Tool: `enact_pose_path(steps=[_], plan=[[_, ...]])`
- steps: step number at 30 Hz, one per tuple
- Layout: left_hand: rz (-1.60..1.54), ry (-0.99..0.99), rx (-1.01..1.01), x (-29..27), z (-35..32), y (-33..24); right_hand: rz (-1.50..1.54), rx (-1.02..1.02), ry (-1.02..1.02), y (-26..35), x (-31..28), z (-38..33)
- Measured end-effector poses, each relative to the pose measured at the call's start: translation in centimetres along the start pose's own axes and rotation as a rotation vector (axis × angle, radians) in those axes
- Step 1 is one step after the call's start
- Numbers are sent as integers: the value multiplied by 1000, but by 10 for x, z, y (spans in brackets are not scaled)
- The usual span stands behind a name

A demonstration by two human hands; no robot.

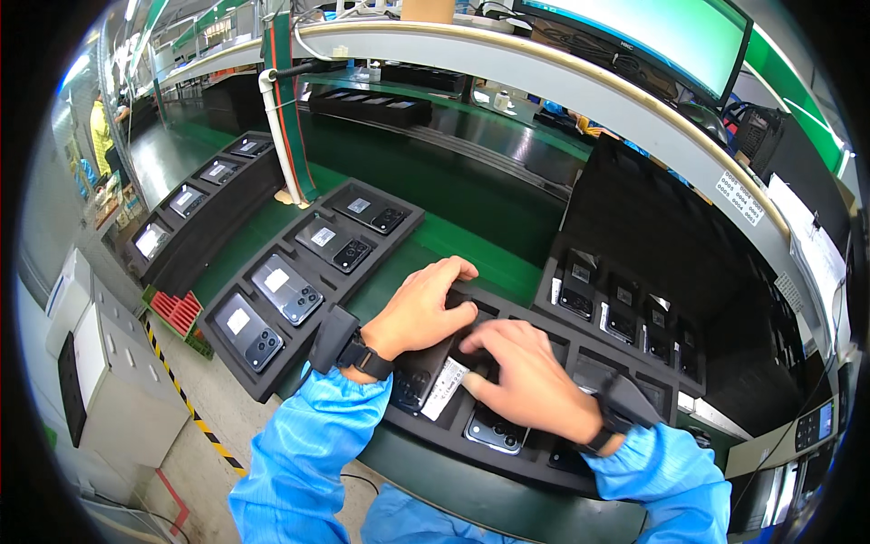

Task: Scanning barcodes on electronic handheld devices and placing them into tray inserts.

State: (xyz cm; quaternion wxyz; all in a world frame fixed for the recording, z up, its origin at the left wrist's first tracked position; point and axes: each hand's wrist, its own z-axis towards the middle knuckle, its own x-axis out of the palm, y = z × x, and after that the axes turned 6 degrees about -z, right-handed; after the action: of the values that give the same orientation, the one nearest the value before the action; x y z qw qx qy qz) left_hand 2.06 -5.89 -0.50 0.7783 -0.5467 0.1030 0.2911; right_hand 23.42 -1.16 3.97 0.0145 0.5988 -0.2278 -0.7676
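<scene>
My left hand [426, 308] hovers over the far side of a black foam tray [562, 471], thumb and forefinger apart with nothing visible between them. Beneath it lies a dark smartphone [410, 385], its camera side up. A white printed label strip [445, 388] lies along that phone's right side. My right hand [530, 376] is over the same tray, slightly smeared by motion, its thumb close to the strip; whether it grips anything is unclear. Below the right hand, another smartphone [494, 431] sits in its slot, partly covered.
To the left is a second foam tray [362, 276] of phones with white labels; farther left stands another phone tray [172, 245]. At right a tray holds bagged phones [621, 308] beside black panels. A shelf [544, 63] with a monitor [671, 36] crosses above; a white pipe [272, 136] stands at left.
</scene>
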Motion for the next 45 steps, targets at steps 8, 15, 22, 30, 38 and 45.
enact_pose_path(steps=[8,15,22,30,38,45], plan=[[336,49,135,3,-8,-1,-51,494,-424,-33,-70,-159],[-347,-185,-293,-19,-92,-32,-2,1192,-733,-27,-24,-310],[-200,-233,-538,-5,-126,-80,249,1277,-684,-2,-8,-282],[-322,-243,-271,6,-64,-89,669,947,-1147,-56,-46,-287],[-523,-101,-111,120,104,-24,512,1030,-1357,-244,-78,-270],[-172,-144,-208,168,124,14,-37,1156,-1239,-300,-30,-266]])
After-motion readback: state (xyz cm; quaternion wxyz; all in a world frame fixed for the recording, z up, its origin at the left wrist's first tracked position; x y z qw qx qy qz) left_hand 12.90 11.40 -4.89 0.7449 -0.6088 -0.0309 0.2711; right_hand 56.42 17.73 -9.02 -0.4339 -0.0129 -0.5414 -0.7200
